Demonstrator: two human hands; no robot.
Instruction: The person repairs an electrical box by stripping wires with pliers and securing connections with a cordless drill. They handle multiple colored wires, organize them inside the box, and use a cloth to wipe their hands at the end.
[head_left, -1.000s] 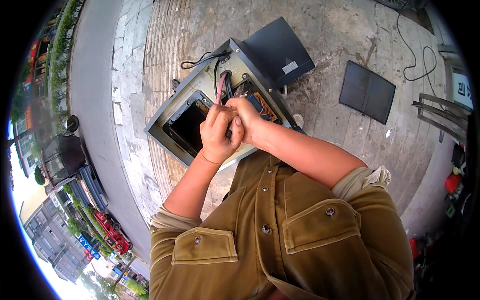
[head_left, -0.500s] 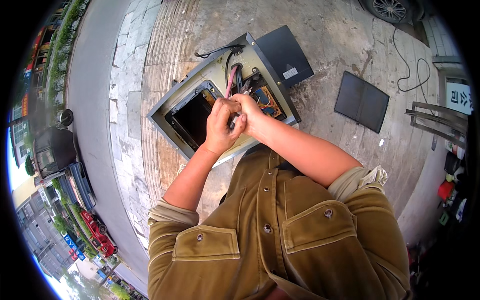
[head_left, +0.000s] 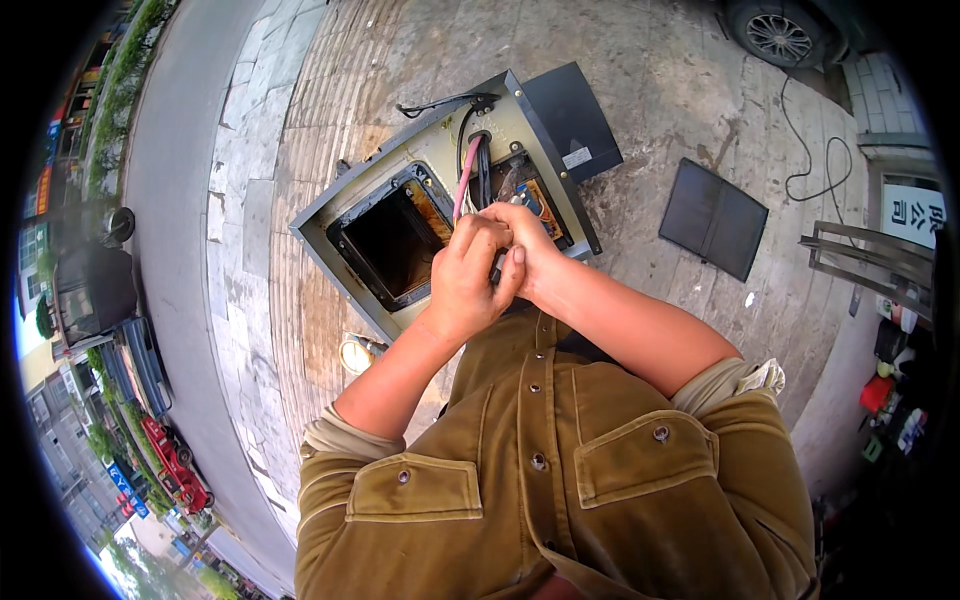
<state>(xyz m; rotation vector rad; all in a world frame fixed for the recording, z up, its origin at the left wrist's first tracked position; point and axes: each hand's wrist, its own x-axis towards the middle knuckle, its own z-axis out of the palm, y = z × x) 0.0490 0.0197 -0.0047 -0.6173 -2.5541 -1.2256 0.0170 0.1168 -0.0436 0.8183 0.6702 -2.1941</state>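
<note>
My left hand (head_left: 468,285) and right hand (head_left: 528,255) hide the red cable's (head_left: 462,180) lower end; whatever my fingers pinch is covered.

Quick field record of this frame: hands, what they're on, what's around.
left hand: closed around a red cable
right hand: pressed against the left hand, fingers at the same cable
cable source: open metal housing with a dark square cavity
wiring: black cables beside the red one
nearby: two dark panels on the pavement
</note>
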